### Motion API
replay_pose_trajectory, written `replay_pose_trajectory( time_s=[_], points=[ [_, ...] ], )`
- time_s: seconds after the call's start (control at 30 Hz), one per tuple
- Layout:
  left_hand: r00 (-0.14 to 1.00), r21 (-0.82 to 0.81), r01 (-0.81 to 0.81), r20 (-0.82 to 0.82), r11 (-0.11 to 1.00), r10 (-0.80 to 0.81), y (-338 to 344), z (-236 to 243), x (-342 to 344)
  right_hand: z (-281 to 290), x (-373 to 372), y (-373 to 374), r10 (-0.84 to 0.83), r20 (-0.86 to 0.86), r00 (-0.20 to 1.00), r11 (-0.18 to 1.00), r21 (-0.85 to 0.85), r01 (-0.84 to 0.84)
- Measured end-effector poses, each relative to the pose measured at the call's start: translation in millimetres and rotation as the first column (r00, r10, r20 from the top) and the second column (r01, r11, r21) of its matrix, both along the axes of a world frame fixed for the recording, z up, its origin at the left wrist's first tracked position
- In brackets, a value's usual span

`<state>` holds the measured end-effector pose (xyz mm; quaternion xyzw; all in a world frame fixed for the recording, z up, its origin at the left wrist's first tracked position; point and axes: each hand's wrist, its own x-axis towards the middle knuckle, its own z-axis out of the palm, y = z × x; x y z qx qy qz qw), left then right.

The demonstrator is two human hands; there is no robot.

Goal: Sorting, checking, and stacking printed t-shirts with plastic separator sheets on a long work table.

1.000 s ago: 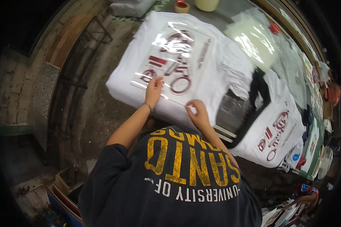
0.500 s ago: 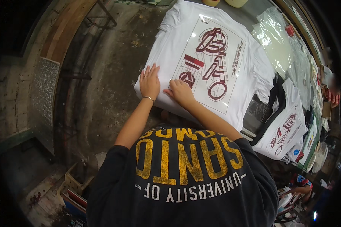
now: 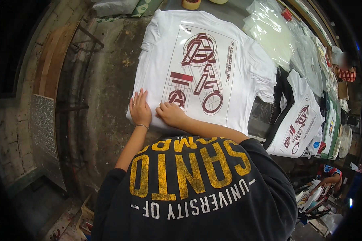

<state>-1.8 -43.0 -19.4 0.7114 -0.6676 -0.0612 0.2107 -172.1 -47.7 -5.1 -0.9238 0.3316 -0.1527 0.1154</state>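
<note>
A white T-shirt (image 3: 151,60) lies spread out beneath my hands, with a glossy clear sheet (image 3: 227,88) over its maroon-and-grey design (image 3: 199,52). My left hand (image 3: 140,109) rests on the shirt’s lower left part, fingers stretched out. Beside it, my right hand (image 3: 171,115) is at the lower left corner of the clear sheet, its fingers curled and closed; what they hold, if anything, is hidden. A second printed white shirt (image 3: 305,92) lies over dark fabric to the right.
Tape rolls (image 3: 191,4) and clear plastic sheets (image 3: 265,28) lie at the back. A board-topped bench (image 3: 44,140) stands left beyond the floor. A person in red stripes (image 3: 345,74) is at the right, another person (image 3: 330,180) at lower right among stacked items. A crate (image 3: 86,213) sits lower left.
My left hand has left the printed area for the shirt’s left part. My right hand has moved leftward from the sheet’s bottom edge to its lower left corner.
</note>
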Motion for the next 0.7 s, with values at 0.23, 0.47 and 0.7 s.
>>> replay_pose_trajectory(
  time_s=[0.23, 0.47, 0.7],
  points=[
    [1.0, 0.019, -0.003, 0.004, 1.0, 0.003, -0.8, 1.3, -1.0, -1.8, -9.3, -14.7, 0.088, -0.013, 0.996, 0.993, 0.086, -0.087],
    [1.0, 0.047, -0.009, 0.007, 0.999, 0.009, -2.5, 8.9, -2.1, 2.2, -87.2, -85.4, -0.239, 0.099, 0.966, 0.809, 0.571, 0.142],
    [1.0, 0.063, 0.005, 0.007, 0.998, -0.005, -8.5, 10.6, -7.9, -12.6, -253.1, -235.1, -0.468, -0.065, 0.882, 0.812, 0.362, 0.458]
  ],
)
